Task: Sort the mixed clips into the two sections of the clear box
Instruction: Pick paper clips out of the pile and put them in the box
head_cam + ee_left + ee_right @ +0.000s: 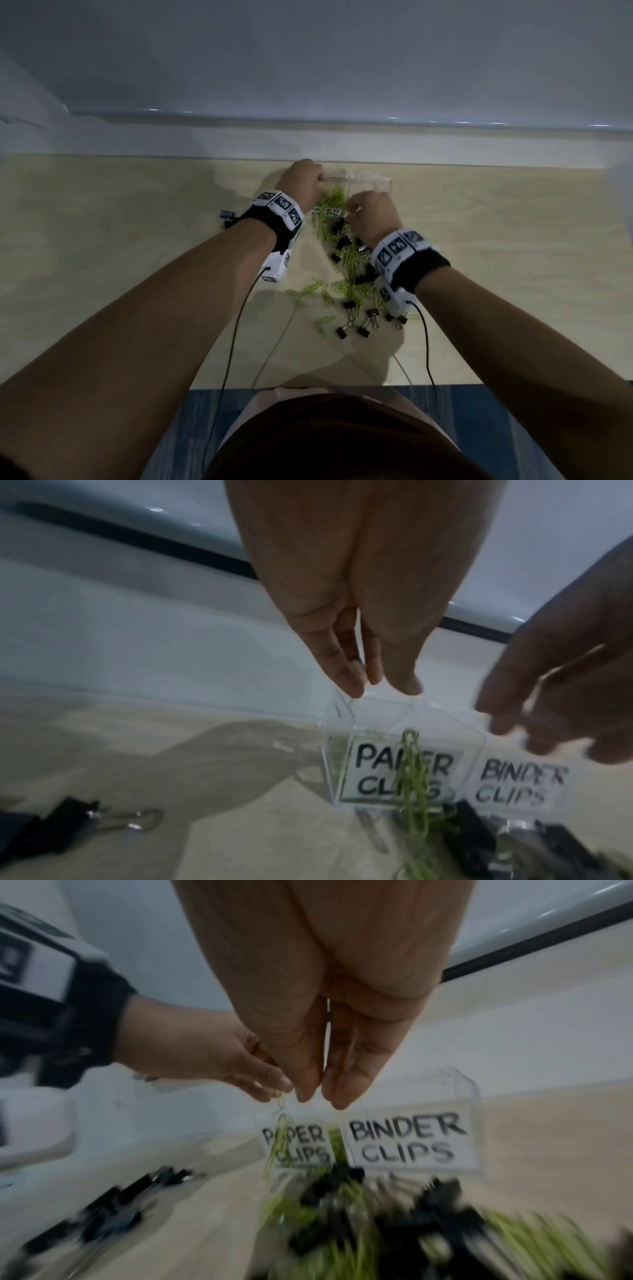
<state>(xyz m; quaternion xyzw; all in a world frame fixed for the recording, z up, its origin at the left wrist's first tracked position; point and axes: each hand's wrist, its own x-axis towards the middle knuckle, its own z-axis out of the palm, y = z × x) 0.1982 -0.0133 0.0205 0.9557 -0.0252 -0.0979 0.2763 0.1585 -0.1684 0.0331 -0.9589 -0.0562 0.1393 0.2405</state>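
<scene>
At the far edge of the table [137,240], the left hand [303,181] pinches a green paper clip [281,1102] above the clear box [407,756], its "PAPER CLIPS" section directly beneath, while the right hand [371,212], nearer the right "BINDER CLIPS" section, hovers with fingertips together, seemingly holding nothing.

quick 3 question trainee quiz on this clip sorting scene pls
1. True or false: the clear plastic box carries two labels, PAPER CLIPS and BINDER CLIPS.
2. What colour are the wire paper clips? A red, B green, C blue.
3. The left hand pinches a ____ clip above the box.

Key: 1 true; 2 B; 3 paper. Black metal binder clips lie loose on the light wooden table.
</scene>
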